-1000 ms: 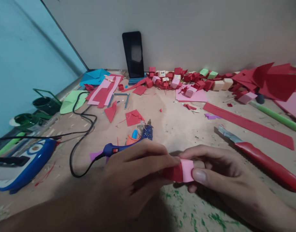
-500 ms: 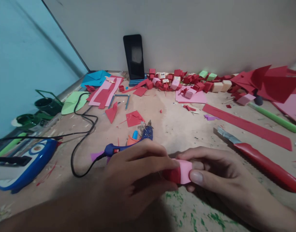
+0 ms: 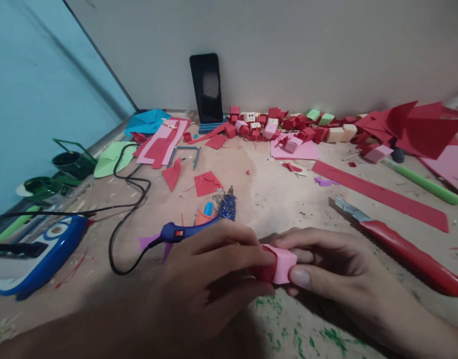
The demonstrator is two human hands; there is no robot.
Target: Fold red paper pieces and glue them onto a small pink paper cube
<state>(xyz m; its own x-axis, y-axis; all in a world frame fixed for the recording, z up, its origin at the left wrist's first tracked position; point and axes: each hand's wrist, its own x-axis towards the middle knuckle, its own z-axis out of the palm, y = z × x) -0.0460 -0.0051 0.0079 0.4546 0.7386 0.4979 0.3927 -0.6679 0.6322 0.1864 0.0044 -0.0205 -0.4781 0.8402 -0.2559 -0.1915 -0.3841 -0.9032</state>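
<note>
Both hands hold one small folded-paper piece low in the middle of the head view. Its right part is a pink paper cube [image 3: 285, 265], joined to a red paper part [image 3: 265, 269] on the left. My left hand [image 3: 217, 269] is closed around the red part, covering much of it. With thumb and fingers, my right hand [image 3: 326, 269] grips the pink cube's right side. Just beyond my left hand lies a blue glue gun [image 3: 199, 229], its handle partly hidden by that hand. A red-handled utility knife [image 3: 401, 249] rests to the right of my right hand.
A black phone [image 3: 207, 87] leans on the back wall. Several paper cubes and figures [image 3: 270, 130] line the wall. A red paper strip [image 3: 382, 195] lies behind the knife. The black cord [image 3: 114, 239] loops at left, near a blue-and-white case [image 3: 64, 254] and green cups [image 3: 70, 164].
The pink-and-red paper piece has turned slightly in my fingers, showing more of the pink cube's top. Both hands keep nearly the same grip and place.
</note>
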